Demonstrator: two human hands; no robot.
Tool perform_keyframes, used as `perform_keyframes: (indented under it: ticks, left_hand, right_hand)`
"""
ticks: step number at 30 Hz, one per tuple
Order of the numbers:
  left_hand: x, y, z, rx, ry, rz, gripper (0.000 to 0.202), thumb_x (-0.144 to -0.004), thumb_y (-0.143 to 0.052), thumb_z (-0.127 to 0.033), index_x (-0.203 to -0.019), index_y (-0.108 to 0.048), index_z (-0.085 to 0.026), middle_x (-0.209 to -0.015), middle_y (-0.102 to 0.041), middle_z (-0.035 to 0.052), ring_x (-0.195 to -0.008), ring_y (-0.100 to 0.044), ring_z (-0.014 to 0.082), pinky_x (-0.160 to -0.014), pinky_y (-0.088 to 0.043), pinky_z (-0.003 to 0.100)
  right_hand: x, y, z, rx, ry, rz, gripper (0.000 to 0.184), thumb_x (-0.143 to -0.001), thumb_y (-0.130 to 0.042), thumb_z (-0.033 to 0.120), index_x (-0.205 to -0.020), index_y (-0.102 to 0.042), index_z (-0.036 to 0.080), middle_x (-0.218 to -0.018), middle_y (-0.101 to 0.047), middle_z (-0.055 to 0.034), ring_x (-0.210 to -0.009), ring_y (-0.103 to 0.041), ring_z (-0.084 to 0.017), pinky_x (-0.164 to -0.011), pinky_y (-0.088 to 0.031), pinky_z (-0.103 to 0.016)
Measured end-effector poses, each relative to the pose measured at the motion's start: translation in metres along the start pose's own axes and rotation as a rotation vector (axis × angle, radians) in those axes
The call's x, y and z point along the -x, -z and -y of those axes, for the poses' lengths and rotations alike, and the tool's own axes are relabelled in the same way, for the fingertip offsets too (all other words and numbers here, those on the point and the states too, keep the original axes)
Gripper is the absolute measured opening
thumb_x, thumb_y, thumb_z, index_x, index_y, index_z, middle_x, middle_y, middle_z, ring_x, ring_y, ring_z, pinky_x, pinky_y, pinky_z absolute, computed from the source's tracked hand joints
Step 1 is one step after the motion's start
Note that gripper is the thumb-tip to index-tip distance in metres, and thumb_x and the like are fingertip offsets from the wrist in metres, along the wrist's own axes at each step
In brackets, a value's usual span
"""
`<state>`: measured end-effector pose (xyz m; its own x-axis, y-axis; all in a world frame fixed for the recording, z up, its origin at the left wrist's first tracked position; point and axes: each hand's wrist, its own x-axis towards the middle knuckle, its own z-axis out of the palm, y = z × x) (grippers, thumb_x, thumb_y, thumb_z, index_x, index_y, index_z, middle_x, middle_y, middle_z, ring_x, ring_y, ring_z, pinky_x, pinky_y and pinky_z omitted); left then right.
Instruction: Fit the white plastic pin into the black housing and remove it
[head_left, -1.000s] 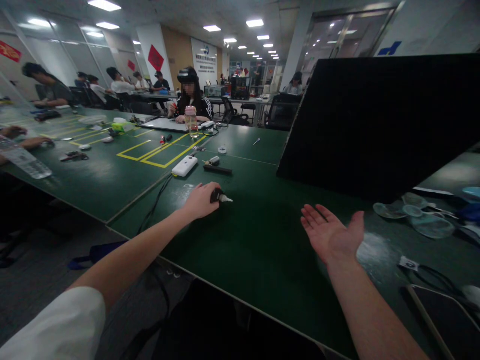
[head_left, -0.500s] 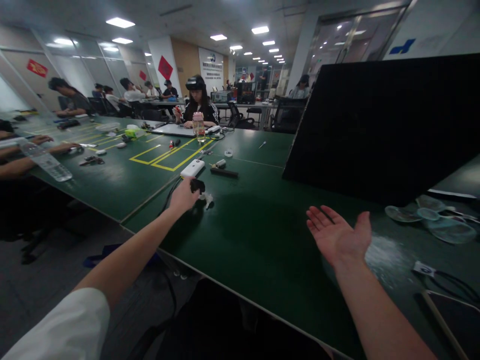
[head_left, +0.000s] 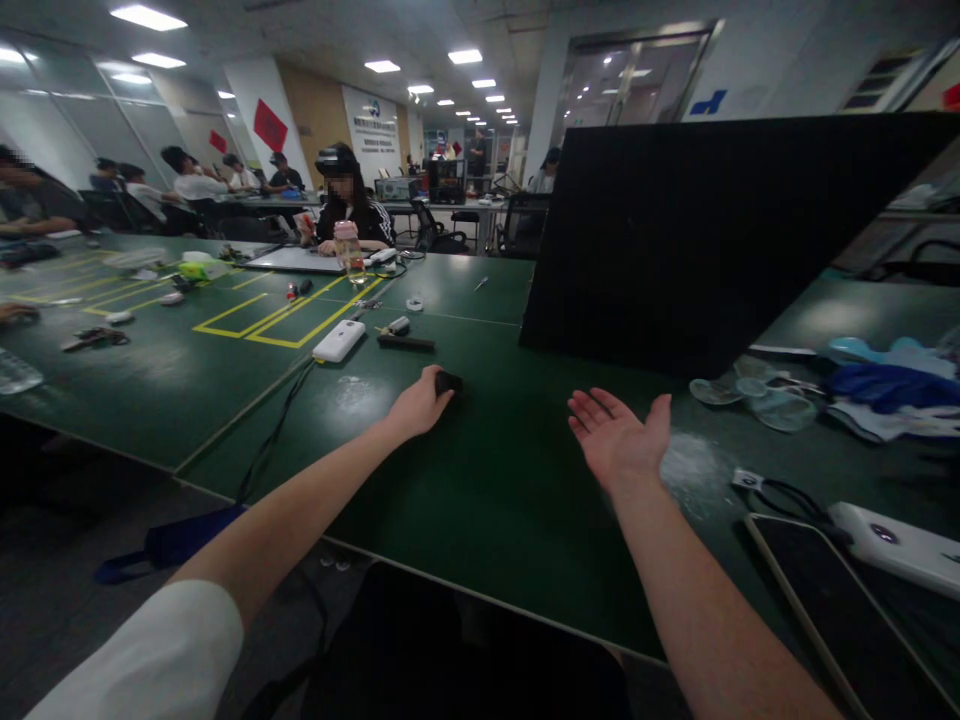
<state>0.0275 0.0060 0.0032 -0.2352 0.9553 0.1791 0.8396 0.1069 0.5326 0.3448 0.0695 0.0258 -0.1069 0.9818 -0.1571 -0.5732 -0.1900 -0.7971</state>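
Trouble was possible near the middle of the frame — the left hand (head_left: 421, 404) was wrapped round a black thing (head_left: 449, 383), which could drop if its grip got loose — while the right hand (head_left: 621, 440), right of middle, was open and empty.

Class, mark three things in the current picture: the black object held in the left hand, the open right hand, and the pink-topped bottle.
Black object (head_left: 451, 383): head view, on its exposed end.
Right hand (head_left: 621, 440): head view, on the upturned palm.
Pink-topped bottle (head_left: 350, 257): head view, on its clear body.
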Motion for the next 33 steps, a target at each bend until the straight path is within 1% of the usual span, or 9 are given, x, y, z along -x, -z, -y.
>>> perform_keyframes:
  ticks: [5, 8, 13, 15, 18, 21, 23, 27, 33]
  left_hand:
    - [0.015, -0.041, -0.081, 0.061, -0.256, 0.252, 0.053, -0.097, -0.051, -0.042, -0.142, -0.032, -0.022, -0.123, -0.066, 0.0149, -0.103, -0.070, 0.0275, -0.088, -0.054, 0.039]
    - [0.029, -0.062, -0.121, 0.094, -0.399, 0.345, 0.055, -0.095, -0.051, -0.044, -0.142, -0.033, -0.022, -0.121, -0.067, 0.0130, -0.105, -0.069, 0.0273, -0.090, -0.054, 0.040]
    - [0.040, -0.071, -0.148, 0.158, -0.475, 0.355, 0.051, -0.094, -0.053, -0.043, -0.138, -0.040, -0.020, -0.121, -0.066, 0.0137, -0.111, -0.065, 0.0287, -0.096, -0.052, 0.045]
    - [0.038, -0.064, -0.145, 0.246, -0.482, 0.300, 0.051, -0.093, -0.055, -0.042, -0.137, -0.043, -0.020, -0.128, -0.062, 0.0140, -0.120, -0.060, 0.0282, -0.103, -0.047, 0.046]
    - [0.029, -0.046, -0.124, 0.425, -0.399, 0.126, 0.050, -0.094, -0.054, -0.040, -0.139, -0.041, -0.019, -0.135, -0.056, 0.0145, -0.122, -0.057, 0.0254, -0.106, -0.045, 0.043]
    - [0.021, -0.029, -0.087, 0.512, -0.291, -0.083, 0.046, -0.094, -0.054, -0.037, -0.135, -0.044, -0.017, -0.129, -0.057, 0.0138, -0.115, -0.059, 0.0235, -0.103, -0.046, 0.042]
    - [0.019, -0.021, -0.059, 0.494, -0.216, -0.143, 0.047, -0.092, -0.058, -0.036, -0.134, -0.044, -0.017, -0.125, -0.059, 0.0129, -0.108, -0.061, 0.0224, -0.099, -0.049, 0.042]
    - [0.025, -0.012, -0.021, 0.470, -0.094, -0.019, 0.049, -0.091, -0.060, -0.035, -0.134, -0.042, -0.020, -0.110, -0.065, 0.0087, -0.092, -0.065, 0.0199, -0.085, -0.053, 0.038]
    - [0.034, -0.003, -0.032, 0.359, -0.068, 0.045, 0.047, -0.087, -0.065, -0.031, -0.129, -0.046, -0.023, -0.103, -0.070, 0.0053, -0.087, -0.067, 0.0201, -0.080, -0.053, 0.035]
  right_hand:
    - [0.000, 0.007, 0.010, -0.085, 0.039, -0.059, 0.060, -0.086, -0.032, 0.074, -0.093, -0.061, 0.022, -0.109, -0.071, -0.0116, -0.108, -0.065, -0.028, -0.076, -0.054, -0.041]
    - [0.001, 0.008, 0.013, -0.073, 0.054, -0.083, 0.062, -0.084, -0.030, 0.077, -0.091, -0.061, 0.023, -0.105, -0.071, -0.0103, -0.104, -0.067, -0.027, -0.074, -0.054, -0.040]
    - [-0.004, 0.010, 0.013, 0.010, 0.076, -0.091, 0.072, -0.082, -0.026, 0.083, -0.088, -0.064, 0.022, -0.102, -0.072, -0.0105, -0.098, -0.068, -0.026, -0.072, -0.054, -0.039]
    - [-0.008, 0.013, 0.012, 0.156, 0.131, -0.126, 0.067, -0.083, -0.033, 0.080, -0.087, -0.065, 0.022, -0.100, -0.072, -0.0100, -0.093, -0.068, -0.025, -0.069, -0.053, -0.037]
    - [-0.008, 0.018, 0.008, 0.653, 0.310, -0.100, 0.040, -0.082, -0.060, 0.061, -0.094, -0.068, 0.024, -0.099, -0.071, -0.0070, -0.089, -0.067, -0.023, -0.070, -0.052, -0.036]
    - [0.001, 0.018, 0.003, 1.205, 0.391, 0.205, 0.030, -0.081, -0.069, 0.041, -0.108, -0.071, 0.027, -0.105, -0.070, -0.0057, -0.090, -0.065, -0.023, -0.075, -0.052, -0.039]
    - [0.009, 0.014, -0.002, 1.414, 0.383, 0.456, 0.032, -0.081, -0.067, 0.031, -0.113, -0.071, 0.030, -0.114, -0.069, -0.0049, -0.098, -0.064, -0.024, -0.081, -0.052, -0.042]
    - [0.018, 0.005, -0.007, 1.583, 0.391, 0.673, 0.028, -0.084, -0.063, 0.023, -0.109, -0.072, 0.031, -0.118, -0.068, -0.0015, -0.106, -0.063, -0.024, -0.091, -0.050, -0.044]
    - [0.008, 0.009, -0.011, 1.636, 0.398, 0.501, 0.037, -0.090, -0.055, 0.035, -0.126, -0.064, 0.028, -0.111, -0.071, -0.0054, -0.093, -0.068, -0.023, -0.081, -0.053, -0.040]
